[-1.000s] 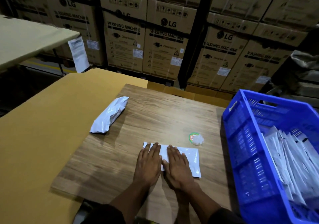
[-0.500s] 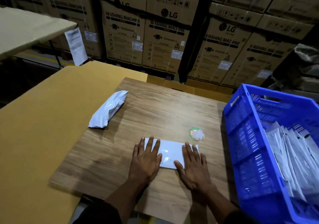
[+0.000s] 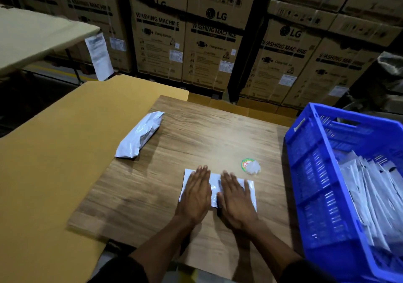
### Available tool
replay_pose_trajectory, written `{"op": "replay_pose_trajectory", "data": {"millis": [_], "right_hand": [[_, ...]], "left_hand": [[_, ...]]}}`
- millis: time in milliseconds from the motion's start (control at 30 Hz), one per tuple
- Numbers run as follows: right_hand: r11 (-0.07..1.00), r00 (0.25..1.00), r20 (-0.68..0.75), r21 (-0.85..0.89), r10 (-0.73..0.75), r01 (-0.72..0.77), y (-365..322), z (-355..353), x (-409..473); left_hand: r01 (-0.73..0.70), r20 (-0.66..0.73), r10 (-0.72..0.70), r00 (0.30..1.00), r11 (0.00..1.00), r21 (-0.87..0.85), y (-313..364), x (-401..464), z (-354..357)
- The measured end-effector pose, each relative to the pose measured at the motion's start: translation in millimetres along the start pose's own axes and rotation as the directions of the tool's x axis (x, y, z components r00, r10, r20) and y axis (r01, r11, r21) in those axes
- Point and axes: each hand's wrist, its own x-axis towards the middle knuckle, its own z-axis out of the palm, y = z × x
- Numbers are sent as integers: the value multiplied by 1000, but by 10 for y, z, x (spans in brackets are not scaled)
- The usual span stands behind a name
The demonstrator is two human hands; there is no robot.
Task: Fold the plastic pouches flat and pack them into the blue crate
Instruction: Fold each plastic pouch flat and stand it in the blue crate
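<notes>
2 flat palms are what this step comes down to: the white rectangular plastic pouch [image 3: 214,190] lies on the near part of the wood-grain board [image 3: 196,138], with the left hand [image 3: 196,193] spread over its left half and the right hand [image 3: 236,197] over its right half, fingers straight and together, gripping nothing, only pressing down. To do it well, I would judge, the pressure should run outward from the middle so trapped air leaves at the edges and the fold sets as a sharp crease; pressing unevenly would likely leave a bulge that wastes room later. Just beyond the right fingertips sits a small round green-and-red sticker with a crumpled clear scrap [image 3: 250,166], apart from the pouch and best kept so. At the board's far left corner lies 1 plump, unfolded white plastic pouch [image 3: 140,135], presumably next. To the right stands the blue slotted plastic crate [image 3: 309,173], already holding a row of flattened white pouches [image 3: 370,186] on edge.
</notes>
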Motion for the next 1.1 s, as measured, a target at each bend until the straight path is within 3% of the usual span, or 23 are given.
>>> {"op": "replay_pose_trajectory", "data": {"millis": [67, 200, 300, 400, 500, 700, 800, 900, 1000, 1100], "right_hand": [[996, 996, 43, 44, -73, 72, -152, 81, 82], [996, 999, 32, 82, -18, 15, -139, 146, 84], [986, 998, 51, 156, 49, -56, -42, 113, 37], [993, 994, 28, 38, 107, -108, 160, 127, -87], [986, 985, 62, -39, 163, -161, 352, 124, -231], [986, 978, 129, 4, 166, -168, 332, 30, -291], [998, 997, -65, -53, -30, 26, 267, 7, -397], [956, 947, -181, -177, -266, 235, 202, 48, -370], [961, 943, -222, -175, -249, 212, 153, 51, -286], [978, 945, -258, -108, -199, 177, 157, 79, -263]], "left_hand": [[28, -27, -29, 999, 999, -43, 29, -34, 110], [-1, -115, 4, 993, 1000, 25, -29, -168, 93], [56, -41, -52, 998, 991, 119, -10, -158, 63], [113, 31, -120, 992, 979, 168, -59, -158, 84], [109, 42, -120, 992, 973, 203, -115, -175, 87], [99, 42, -112, 993, 965, 245, -164, -205, 45], [79, 61, -95, 994, 971, 224, -208, -195, 45], [35, 99, -56, 994, 979, 203, -259, -168, 36], [23, 78, -44, 996, 969, 245, -252, -171, -46], [-89, 47, 78, 996, 954, 288, -190, -282, -152]]}}
